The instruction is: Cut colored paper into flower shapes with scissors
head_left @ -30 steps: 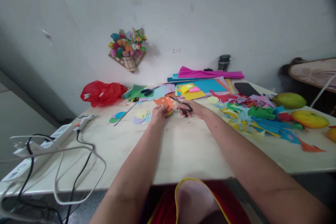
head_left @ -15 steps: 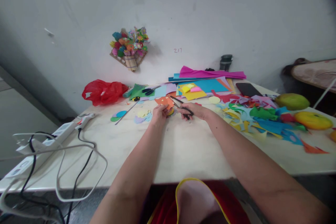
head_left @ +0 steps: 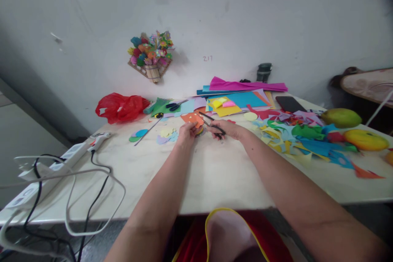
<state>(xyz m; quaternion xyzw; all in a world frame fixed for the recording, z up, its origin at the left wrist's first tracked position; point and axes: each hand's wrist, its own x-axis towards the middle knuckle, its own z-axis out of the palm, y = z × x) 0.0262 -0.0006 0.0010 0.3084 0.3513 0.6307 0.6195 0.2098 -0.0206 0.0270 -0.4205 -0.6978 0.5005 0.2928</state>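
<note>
My left hand (head_left: 188,132) pinches a piece of orange paper (head_left: 190,118) with a cut, uneven outline, just above the table. In my right hand (head_left: 226,128) is a pair of scissors (head_left: 219,129) with black handles, fingers wrapped round the loops. The scissor blades stand apart and lie at the right edge of the orange paper; whether they touch it I cannot tell. Under my left fingers a yellow paper edge (head_left: 199,132) shows. Close by on the left lie pale yellow and lilac paper pieces (head_left: 167,136).
Coloured scraps (head_left: 310,139), mangoes (head_left: 366,141) and a dark phone (head_left: 290,104) lie on the right. Paper sheets (head_left: 245,100) are stacked at the back. A red plastic bag (head_left: 121,107), second scissors (head_left: 174,107), paper circles (head_left: 139,134) and a power strip (head_left: 46,176) with cables are leftward.
Hardly anything differs. The scissors have shifted very slightly in my right hand, blades still apart; my left hand keeps the orange paper in the same place.
</note>
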